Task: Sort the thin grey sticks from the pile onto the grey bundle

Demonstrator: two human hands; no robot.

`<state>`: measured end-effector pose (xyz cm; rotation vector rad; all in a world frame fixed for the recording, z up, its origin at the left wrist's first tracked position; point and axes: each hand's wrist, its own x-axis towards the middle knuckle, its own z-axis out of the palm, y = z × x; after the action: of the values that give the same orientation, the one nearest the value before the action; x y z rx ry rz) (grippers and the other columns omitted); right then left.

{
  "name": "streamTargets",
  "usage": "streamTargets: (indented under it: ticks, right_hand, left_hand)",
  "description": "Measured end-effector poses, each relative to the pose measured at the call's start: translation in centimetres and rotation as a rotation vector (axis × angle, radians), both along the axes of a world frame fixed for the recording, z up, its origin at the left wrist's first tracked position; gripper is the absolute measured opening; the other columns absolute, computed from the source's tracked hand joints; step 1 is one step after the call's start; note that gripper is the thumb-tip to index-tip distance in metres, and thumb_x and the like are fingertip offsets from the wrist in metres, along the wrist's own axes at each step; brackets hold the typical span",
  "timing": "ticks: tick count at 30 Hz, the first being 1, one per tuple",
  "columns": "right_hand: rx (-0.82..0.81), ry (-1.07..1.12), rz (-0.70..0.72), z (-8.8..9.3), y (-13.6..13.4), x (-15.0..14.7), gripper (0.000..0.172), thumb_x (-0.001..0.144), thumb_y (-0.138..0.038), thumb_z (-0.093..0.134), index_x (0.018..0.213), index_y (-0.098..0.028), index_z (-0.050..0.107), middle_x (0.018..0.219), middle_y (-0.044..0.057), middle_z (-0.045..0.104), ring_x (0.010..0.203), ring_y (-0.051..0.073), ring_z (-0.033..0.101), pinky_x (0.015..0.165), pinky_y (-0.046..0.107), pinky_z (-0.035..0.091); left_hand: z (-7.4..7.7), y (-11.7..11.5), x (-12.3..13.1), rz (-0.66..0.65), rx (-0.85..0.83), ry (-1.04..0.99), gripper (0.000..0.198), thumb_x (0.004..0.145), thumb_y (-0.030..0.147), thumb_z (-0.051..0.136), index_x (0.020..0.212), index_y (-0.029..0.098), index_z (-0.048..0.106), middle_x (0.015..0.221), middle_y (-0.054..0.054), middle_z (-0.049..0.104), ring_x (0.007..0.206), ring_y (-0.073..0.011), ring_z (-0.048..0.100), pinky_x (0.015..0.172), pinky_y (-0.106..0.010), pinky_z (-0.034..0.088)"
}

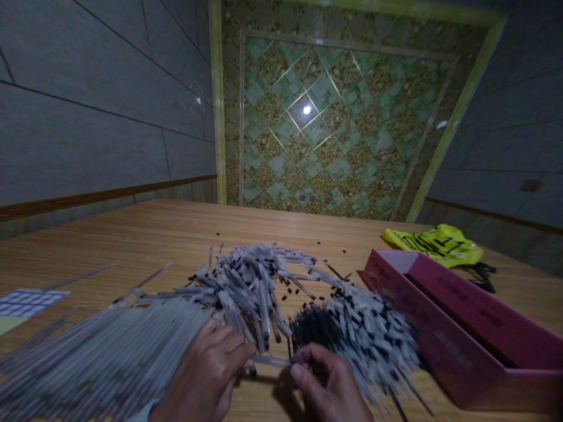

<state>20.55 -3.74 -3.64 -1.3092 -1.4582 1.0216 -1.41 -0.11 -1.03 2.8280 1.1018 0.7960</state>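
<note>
A clear pen barrel (272, 361) runs level between my two hands, low in the middle of the view. My left hand (211, 363) is closed around its left end, and my right hand (323, 375) pinches the right end between thumb and fingertips. Under and beside my left hand spreads a wide heap of long clear tubes (118, 346). Just beyond both hands lies a loose pile of short translucent pen parts (250, 287). Dark thin rods (314, 325) and a pile of white-and-black pen pieces (373, 328) sit close to my right hand.
An open pink box (417, 328) stands on the wooden table (185, 228) at the right. Behind it are a yellow plastic bag (435, 245) and a black item (479, 272). A checked paper (33, 302) lies at the left edge. Small black plugs (290, 291) are scattered mid-table.
</note>
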Motion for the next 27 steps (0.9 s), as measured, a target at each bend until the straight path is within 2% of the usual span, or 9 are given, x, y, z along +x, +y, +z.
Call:
streamTargets:
  ticks: [3,7,11,16,20,23,27]
  right_hand:
    - [-0.017,-0.085,0.008,0.3,-0.1,0.1,0.023,0.08,-0.033,0.055,0.069,-0.013,0.061,0.061,0.001,0.056,0.063,0.016,0.051,0.056,0.025,0.037]
    - [0.017,-0.169,-0.041,0.5,-0.4,0.3,0.021,0.078,-0.03,0.057,0.07,-0.013,0.067,0.06,0.001,0.057,0.061,0.016,0.05,0.054,0.024,0.036]
    - [0.047,-0.232,-0.039,0.9,-0.5,0.6,0.02,0.077,-0.024,0.056,0.071,-0.012,0.071,0.065,0.005,0.067,0.064,0.019,0.058,0.056,0.025,0.04]
    - [0.226,-0.401,0.007,1.7,-0.4,1.1,0.024,0.083,-0.025,0.055,0.075,-0.014,0.074,0.068,0.007,0.071,0.065,0.02,0.064,0.057,0.026,0.043]
    - [0.316,-0.438,0.042,2.1,-0.4,1.7,0.026,0.087,-0.026,0.051,0.081,-0.015,0.074,0.072,0.008,0.072,0.067,0.019,0.065,0.058,0.026,0.044]
    - [0.3,-0.391,-0.041,2.4,-0.3,1.9,0.022,0.086,-0.025,0.052,0.079,-0.016,0.071,0.073,0.006,0.071,0.07,0.02,0.065,0.062,0.026,0.045]
    - [0.205,-0.23,-0.235,2.8,0.2,2.2,0.022,0.085,-0.034,0.056,0.075,-0.017,0.065,0.072,0.004,0.067,0.072,0.02,0.061,0.064,0.028,0.045]
  left_hand:
    - [0.2,-0.1,0.1,0.003,-0.007,0.033,0.024,0.083,0.003,0.047,0.084,0.023,0.061,0.075,-0.001,0.063,0.073,-0.0211,0.053,0.07,-0.036,0.03]
    - [0.3,-0.3,0.1,0.005,-0.041,0.046,0.022,0.084,0.005,0.048,0.083,0.023,0.06,0.076,-0.001,0.064,0.073,-0.0208,0.055,0.07,-0.035,0.031]
    - [0.4,-0.4,0.3,0.005,-0.086,0.067,0.021,0.085,0.005,0.047,0.079,0.022,0.059,0.075,-0.001,0.065,0.073,-0.0206,0.057,0.069,-0.034,0.032]
    - [0.2,-0.5,0.5,0.042,-0.166,0.126,0.023,0.087,0.008,0.043,0.072,0.02,0.056,0.074,-0.002,0.066,0.072,-0.021,0.059,0.073,-0.036,0.033]
    - [-0.3,-0.3,0.4,0.074,-0.198,0.113,0.024,0.081,0.002,0.045,0.068,0.02,0.054,0.069,-0.001,0.067,0.069,-0.0204,0.058,0.072,-0.035,0.034]
    - [-0.7,0.1,0.1,0.12,-0.172,0.115,0.025,0.081,0.0,0.043,0.071,0.021,0.054,0.067,-0.002,0.065,0.067,-0.022,0.056,0.066,-0.033,0.033]
    - [-1.1,0.5,-0.2,0.131,-0.135,0.115,0.026,0.082,0.0,0.04,0.076,0.02,0.054,0.07,-0.003,0.065,0.069,-0.0233,0.056,0.064,-0.032,0.034]
